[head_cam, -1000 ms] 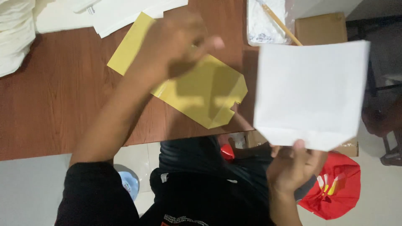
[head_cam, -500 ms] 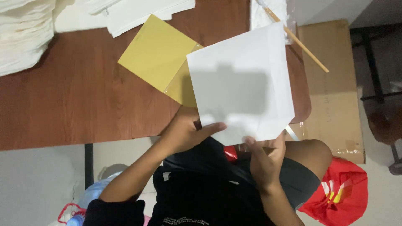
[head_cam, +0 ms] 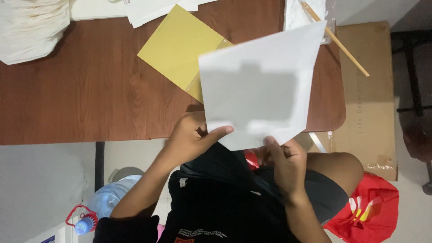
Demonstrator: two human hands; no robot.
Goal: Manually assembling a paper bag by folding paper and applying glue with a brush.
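Both hands, left [head_cam: 191, 139] and right [head_cam: 285, 157], pinch 1 white sheet [head_cam: 258, 87] over brown table [head_cam: 81, 103], apparently wooden.

One head cam, looking steeply down, close over counter [head_cam: 90, 90] edge and lap; hands low-centre, floor at sides.

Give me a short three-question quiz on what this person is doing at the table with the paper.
1. True or false: both hands grip the white sheet by its lower edge.
2. What lies on the wooden table partly behind that sheet? A) a yellow sheet B) a blue folder C) a phone
3. Which thing pokes past the table's far right corner?

Key:
1. True: the left hand and the right hand pinch it.
2. A, the yellow sheet.
3. A thin wooden stick.
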